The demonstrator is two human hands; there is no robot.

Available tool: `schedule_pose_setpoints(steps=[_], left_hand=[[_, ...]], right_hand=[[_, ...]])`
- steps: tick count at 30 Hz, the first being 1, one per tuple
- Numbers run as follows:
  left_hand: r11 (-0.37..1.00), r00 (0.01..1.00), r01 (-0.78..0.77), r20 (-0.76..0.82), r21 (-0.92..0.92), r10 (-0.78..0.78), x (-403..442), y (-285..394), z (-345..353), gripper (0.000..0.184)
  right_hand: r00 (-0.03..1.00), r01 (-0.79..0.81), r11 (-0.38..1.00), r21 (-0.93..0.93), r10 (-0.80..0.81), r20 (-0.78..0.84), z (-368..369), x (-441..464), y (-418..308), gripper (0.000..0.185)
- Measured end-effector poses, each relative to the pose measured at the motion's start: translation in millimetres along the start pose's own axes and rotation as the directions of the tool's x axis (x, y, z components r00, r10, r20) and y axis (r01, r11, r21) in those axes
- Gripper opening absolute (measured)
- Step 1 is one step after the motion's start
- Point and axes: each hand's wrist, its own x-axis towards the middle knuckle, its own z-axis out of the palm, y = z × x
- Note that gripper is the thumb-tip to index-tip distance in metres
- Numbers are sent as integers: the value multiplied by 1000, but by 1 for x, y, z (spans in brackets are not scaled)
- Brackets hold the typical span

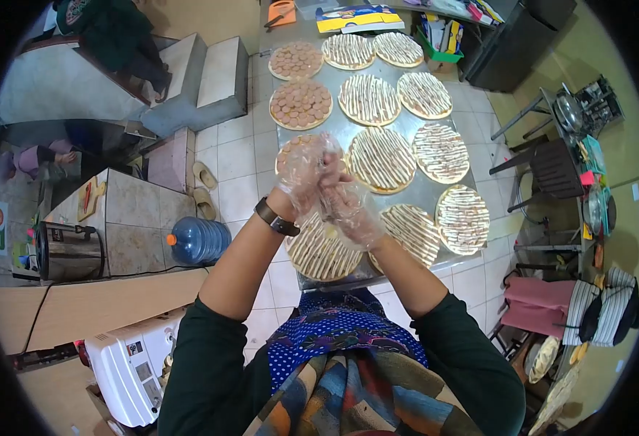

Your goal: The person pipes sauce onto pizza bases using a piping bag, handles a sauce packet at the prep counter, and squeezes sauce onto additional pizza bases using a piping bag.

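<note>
Both my hands wear clear plastic gloves and meet above the metal table [343,134]. My left hand [306,183], with a dark band on its wrist, has its fingers bent inward. My right hand [350,207] touches it, its fingers closed too. Crumpled clear plastic hides whatever lies between them. Right below is a pizza topped with sausage slices [287,151], partly covered by the gloves. Nearest to me lies a pizza with white sauce stripes [319,256]. Another striped pizza [381,160] is just beyond my right hand.
More striped pizzas [441,152] and sausage-topped ones [300,103] lie in rows. Yellow-blue packs [359,18] and an orange board [282,13] sit at the far end. A water bottle [199,240] stands left, a chair [552,171] right. Another person [112,36] is at upper left.
</note>
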Motion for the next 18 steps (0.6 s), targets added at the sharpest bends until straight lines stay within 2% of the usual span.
schedule_pose_setpoints(steps=[1,2,3,5,7,11,13,16,18], left_hand=[[999,998,-3,63,-46,6,4,6,-6,29],[996,992,-1,126,-93,13,7,12,-11,27],[996,992,-7,122,-94,18,10,16,-16,27],[995,992,-97,83,-20,98,15,25,-26,20],[994,991,-109,73,-30,111,21,33,-33,18],[994,991,-106,80,13,105,44,47,-51,17],[996,995,-84,47,-3,84,54,54,-55,18],[999,999,-31,17,-37,32,76,63,-71,21],[998,1000,0,18,-56,1,92,74,-85,23]], right_hand=[[987,149,977,-153,-157,-37,3,4,5,19],[949,270,913,-306,-305,-73,6,9,9,21],[984,155,958,-240,-171,-47,6,14,11,24],[1000,29,984,-176,-30,-1,7,19,13,27],[989,-117,986,115,105,107,14,20,-7,33],[989,-147,984,102,145,32,18,34,-11,43],[980,-185,958,219,162,115,15,43,6,40],[990,-115,967,227,94,102,15,55,32,36],[986,-138,950,280,104,134,22,67,27,34]])
